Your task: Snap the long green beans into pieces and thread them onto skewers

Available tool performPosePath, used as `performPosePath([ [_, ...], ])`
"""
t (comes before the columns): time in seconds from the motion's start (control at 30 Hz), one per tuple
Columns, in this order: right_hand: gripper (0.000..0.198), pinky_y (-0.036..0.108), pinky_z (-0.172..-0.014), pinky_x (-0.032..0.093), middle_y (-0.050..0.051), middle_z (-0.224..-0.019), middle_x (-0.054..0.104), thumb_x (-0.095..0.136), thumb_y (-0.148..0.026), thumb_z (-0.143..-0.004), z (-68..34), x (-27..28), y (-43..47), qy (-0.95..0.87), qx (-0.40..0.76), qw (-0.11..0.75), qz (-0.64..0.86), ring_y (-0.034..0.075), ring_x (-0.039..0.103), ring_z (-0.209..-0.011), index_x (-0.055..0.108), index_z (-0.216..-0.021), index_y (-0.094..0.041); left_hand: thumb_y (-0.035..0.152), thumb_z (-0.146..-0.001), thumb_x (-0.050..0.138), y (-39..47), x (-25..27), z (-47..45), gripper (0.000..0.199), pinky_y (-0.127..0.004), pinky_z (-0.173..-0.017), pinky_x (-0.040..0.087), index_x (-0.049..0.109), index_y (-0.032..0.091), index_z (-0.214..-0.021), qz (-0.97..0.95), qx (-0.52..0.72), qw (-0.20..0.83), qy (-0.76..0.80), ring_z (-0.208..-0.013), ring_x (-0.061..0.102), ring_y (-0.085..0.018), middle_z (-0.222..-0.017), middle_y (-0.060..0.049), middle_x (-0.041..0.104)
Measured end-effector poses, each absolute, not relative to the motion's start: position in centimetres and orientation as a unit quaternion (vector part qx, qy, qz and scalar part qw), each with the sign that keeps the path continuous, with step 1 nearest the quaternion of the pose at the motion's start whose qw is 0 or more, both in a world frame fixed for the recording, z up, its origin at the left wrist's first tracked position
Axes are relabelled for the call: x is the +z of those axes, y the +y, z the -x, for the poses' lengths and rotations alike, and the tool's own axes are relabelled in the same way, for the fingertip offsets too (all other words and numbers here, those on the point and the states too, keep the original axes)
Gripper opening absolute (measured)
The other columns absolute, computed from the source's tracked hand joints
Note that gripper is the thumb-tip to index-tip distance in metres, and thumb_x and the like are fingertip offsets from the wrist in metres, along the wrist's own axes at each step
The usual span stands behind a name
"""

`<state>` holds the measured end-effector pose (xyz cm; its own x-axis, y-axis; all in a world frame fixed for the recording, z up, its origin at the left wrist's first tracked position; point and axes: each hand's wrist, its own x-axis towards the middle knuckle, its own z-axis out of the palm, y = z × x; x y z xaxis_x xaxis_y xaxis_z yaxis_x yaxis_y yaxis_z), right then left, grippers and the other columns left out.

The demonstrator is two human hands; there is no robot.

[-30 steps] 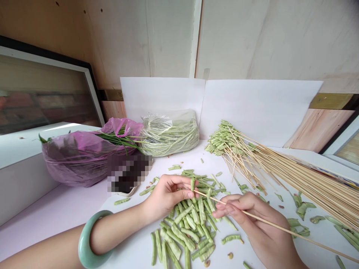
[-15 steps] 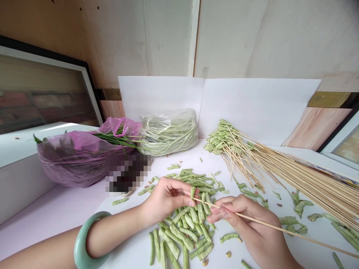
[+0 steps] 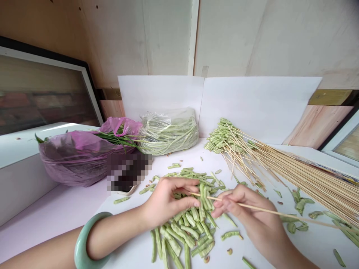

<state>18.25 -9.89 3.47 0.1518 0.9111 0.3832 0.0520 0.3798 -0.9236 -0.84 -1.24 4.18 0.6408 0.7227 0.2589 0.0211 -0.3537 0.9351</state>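
My right hand (image 3: 246, 213) is closed on a thin wooden skewer (image 3: 260, 210), which slants from the lower right toward my left hand. Near the skewer's tip a short green bean piece (image 3: 202, 191) appears threaded across it, just beyond my left fingertips. My left hand (image 3: 171, 200) has thumb and forefinger parted around the tip; a green bangle (image 3: 84, 239) circles its wrist. Under both hands spreads a heap of cut green bean pieces (image 3: 179, 233) on the white surface.
Many bare skewers (image 3: 305, 175) lie at right, beside bean-loaded skewers (image 3: 221, 136). Behind stand a clear bag of long beans (image 3: 171, 134) and a purple bag of greens (image 3: 78, 158). A phone (image 3: 130, 179), partly pixelated, lies at left. Bean scraps (image 3: 300, 203) are scattered at right.
The bean piece has shifted from between my left fingertips to a spot slightly farther along the skewer, toward my right hand. My left thumb and forefinger have spread apart.
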Motion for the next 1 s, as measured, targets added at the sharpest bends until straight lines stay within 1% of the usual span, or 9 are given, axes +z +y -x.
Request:
performPosePath([
  [0.03, 0.022, 0.026, -0.069, 0.056, 0.003, -0.068, 0.073, 0.070, -0.039, -0.082, -18.7, 3.7, -9.8, -0.536, 0.343, 0.630, 0.445, 0.018, 0.070, -0.070, 0.066, -0.066, -0.023, 0.037, -0.078, 0.069, -1.2, 4.5, 1.0, 0.035, -0.029, -0.075, 0.051, 0.068, 0.012, -0.103, -0.775, 0.343, 0.454, 0.274, -0.080, 0.065, -0.019, -0.088, -0.009, 0.071],
  [0.1, 0.023, 0.027, -0.072, 0.056, 0.002, -0.069, 0.073, 0.073, -0.042, -0.079, -19.4, 4.2, -9.6, -0.507, 0.329, 0.651, 0.458, 0.017, 0.070, -0.066, 0.065, -0.067, -0.023, 0.034, -0.084, 0.060, -1.1, 5.1, 1.2, 0.023, -0.025, -0.065, 0.046, 0.068, 0.014, -0.089, -0.834, 0.309, 0.339, 0.306, -0.069, 0.059, -0.015, -0.076, -0.005, 0.067],
  [0.2, 0.024, 0.027, -0.073, 0.056, 0.000, -0.069, 0.072, 0.076, -0.043, -0.075, -20.0, 4.6, -9.3, -0.477, 0.318, 0.672, 0.469, 0.016, 0.070, -0.061, 0.064, -0.067, -0.024, 0.025, -0.079, 0.056, -1.5, 5.7, 1.5, 0.019, -0.022, -0.054, 0.035, 0.055, 0.017, -0.061, -0.905, 0.205, 0.229, 0.292, -0.056, 0.046, -0.011, -0.061, 0.001, 0.055],
  [0.3, 0.024, 0.026, -0.074, 0.056, -0.001, -0.068, 0.072, 0.077, -0.043, -0.075, -20.0, 4.7, -9.3, -0.474, 0.317, 0.673, 0.471, 0.015, 0.069, -0.062, 0.064, -0.067, -0.024, 0.025, -0.073, 0.057, -1.9, 6.0, 1.6, 0.020, -0.023, -0.051, 0.029, 0.044, 0.018, -0.058, -0.932, 0.138, 0.172, 0.289, -0.052, 0.038, -0.010, -0.059, 0.002, 0.048],
  [0.43, 0.025, 0.027, -0.075, 0.055, 0.000, -0.067, 0.071, 0.074, -0.043, -0.078, -19.7, 4.5, -9.5, -0.491, 0.317, 0.661, 0.470, 0.015, 0.069, -0.063, 0.063, -0.067, -0.023, 0.020, -0.070, 0.055, -2.0, 6.4, 1.7, 0.015, -0.024, -0.050, 0.026, 0.043, 0.019, -0.061, -0.943, 0.078, 0.146, 0.290, -0.053, 0.036, -0.010, -0.061, 0.002, 0.049],
  [0.6, 0.024, 0.022, -0.075, 0.053, -0.001, -0.067, 0.071, 0.072, -0.043, -0.080, -19.7, 4.4, -9.6, -0.504, 0.324, 0.648, 0.470, 0.014, 0.068, -0.066, 0.063, -0.068, -0.024, 0.017, -0.077, 0.051, -1.5, 6.0, 1.5, 0.010, -0.023, -0.056, 0.035, 0.054, 0.018, -0.068, -0.908, 0.156, 0.244, 0.303, -0.057, 0.044, -0.010, -0.065, 0.001, 0.055],
  [0.73, 0.024, 0.023, -0.079, 0.053, -0.001, -0.066, 0.071, 0.069, -0.041, -0.083, -19.4, 4.3, -9.8, -0.528, 0.320, 0.639, 0.459, 0.015, 0.068, -0.070, 0.061, -0.067, -0.025, 0.033, -0.086, 0.052, -0.9, 4.9, 0.9, 0.019, -0.025, -0.062, 0.045, 0.058, 0.015, -0.081, -0.774, 0.287, 0.463, 0.323, -0.064, 0.054, -0.013, -0.071, -0.002, 0.059],
  [0.83, 0.023, 0.025, -0.076, 0.054, 0.000, -0.068, 0.072, 0.066, -0.038, -0.086, -19.1, 4.2, -10.0, -0.557, 0.303, 0.631, 0.448, 0.016, 0.068, -0.072, 0.061, -0.068, -0.025, 0.042, -0.079, 0.063, -0.6, 4.1, 0.4, 0.029, -0.028, -0.067, 0.049, 0.057, 0.014, -0.078, -0.673, 0.326, 0.599, 0.287, -0.066, 0.057, -0.014, -0.070, -0.002, 0.058],
  [1.0, 0.023, 0.026, -0.074, 0.054, 0.000, -0.067, 0.071, 0.062, -0.036, -0.089, -18.7, 4.0, -10.2, -0.590, 0.266, 0.617, 0.447, 0.018, 0.067, -0.074, 0.062, -0.069, -0.025, 0.043, -0.069, 0.076, -0.7, 4.1, 0.2, 0.037, -0.026, -0.067, 0.049, 0.060, 0.012, -0.078, -0.621, 0.351, 0.649, 0.264, -0.064, 0.058, -0.012, -0.068, -0.001, 0.059],
])
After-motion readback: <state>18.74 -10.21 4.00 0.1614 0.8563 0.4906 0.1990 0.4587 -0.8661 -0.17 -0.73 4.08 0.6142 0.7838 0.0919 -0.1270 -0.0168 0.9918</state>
